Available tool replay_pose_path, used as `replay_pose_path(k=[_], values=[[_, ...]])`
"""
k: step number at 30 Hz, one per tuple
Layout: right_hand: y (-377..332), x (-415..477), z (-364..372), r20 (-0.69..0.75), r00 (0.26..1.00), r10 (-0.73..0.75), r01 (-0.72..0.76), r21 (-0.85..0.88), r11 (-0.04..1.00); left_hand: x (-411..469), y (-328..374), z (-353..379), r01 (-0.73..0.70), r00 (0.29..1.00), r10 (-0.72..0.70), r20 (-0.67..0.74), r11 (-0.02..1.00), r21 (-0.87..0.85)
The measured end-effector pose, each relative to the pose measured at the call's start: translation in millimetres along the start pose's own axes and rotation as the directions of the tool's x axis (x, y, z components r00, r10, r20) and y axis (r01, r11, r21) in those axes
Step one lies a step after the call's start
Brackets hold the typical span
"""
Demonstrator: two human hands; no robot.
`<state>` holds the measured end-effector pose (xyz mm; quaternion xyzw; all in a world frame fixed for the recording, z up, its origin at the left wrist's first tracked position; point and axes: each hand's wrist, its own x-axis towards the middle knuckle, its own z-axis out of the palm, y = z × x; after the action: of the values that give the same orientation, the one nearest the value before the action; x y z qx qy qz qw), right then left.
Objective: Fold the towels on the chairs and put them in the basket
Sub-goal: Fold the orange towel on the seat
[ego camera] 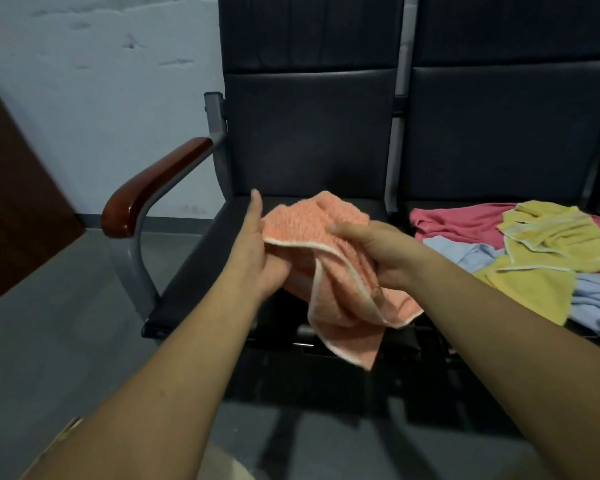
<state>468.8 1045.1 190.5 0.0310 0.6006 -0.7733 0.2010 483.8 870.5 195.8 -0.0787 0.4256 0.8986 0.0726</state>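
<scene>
I have the orange towel (pixel 329 271) bunched between both hands, up off the seat of the left chair (pixel 309 140) and over its near half. My left hand (pixel 257 251) takes the towel's left side: the thumb stands straight up, clear of the cloth, while the lower fingers curl in under the white hem, mostly hidden by the fabric. My right hand (pixel 371 249) grips from the right, its fingers bent over the top of a gathered fold and closed on it, knuckles toward me. The towel is crumpled, not flat; a loose corner with a white border hangs down from below my right hand and falls past the near edge of the seat. On the seat of the right chair (pixel 499 133), just beside my right forearm, the other towels lie in an untidy heap: a pink towel (pixel 465 220) spread at the far side, yellow towels (pixel 551 237) rumpled on top of it and toward me, and blue towels (pixel 471 252) poking out from under the yellow at the left and at the near right edge. The left chair has a glossy brown armrest (pixel 153 188) on a grey metal frame at its left side. Past it are a pale wall (pixel 118 81), a grey floor (pixel 66 341) and a dark brown panel (pixel 14 202) at the far left edge
</scene>
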Motion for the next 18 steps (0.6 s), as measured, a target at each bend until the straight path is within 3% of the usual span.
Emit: replay_pose_path(k=[2,4,6,9,11,14,18], values=[[-2.0,1.8,5.7,-0.051,0.998,-0.043,0.052,0.193,0.980,-1.5,-2.9,4.0,-0.018,0.997,0.008,0.082,0.992,0.124],[-3.2,3.6,10.0,-0.053,0.996,-0.079,0.091,0.288,0.953,-3.1,-10.6,3.8,-0.020,0.992,-0.031,0.125,0.921,0.388],[-3.7,4.1,11.3,-0.072,0.989,-0.127,0.141,0.248,0.958,-2.8,-15.6,1.8,-0.045,0.989,-0.040,0.141,0.832,0.552],[-3.6,5.8,10.2,-0.149,0.973,-0.179,0.187,0.047,0.981,-1.3,-10.5,-4.9,-0.091,0.991,0.132,-0.001,0.688,0.720],[-1.0,6.0,9.7,-0.160,0.972,-0.170,0.171,-0.005,0.985,1.0,-7.5,-13.1,-0.061,0.961,0.235,-0.145,0.692,0.720],[-0.1,2.1,9.5,-0.186,0.972,-0.144,0.151,0.022,0.988,-0.7,-2.8,-23.5,0.014,0.926,0.203,-0.319,0.825,0.564],[-4.5,-3.4,4.3,-0.108,0.990,-0.088,0.113,0.257,0.960,-1.2,9.2,-26.0,-0.019,0.937,0.136,-0.322,0.940,0.342]])
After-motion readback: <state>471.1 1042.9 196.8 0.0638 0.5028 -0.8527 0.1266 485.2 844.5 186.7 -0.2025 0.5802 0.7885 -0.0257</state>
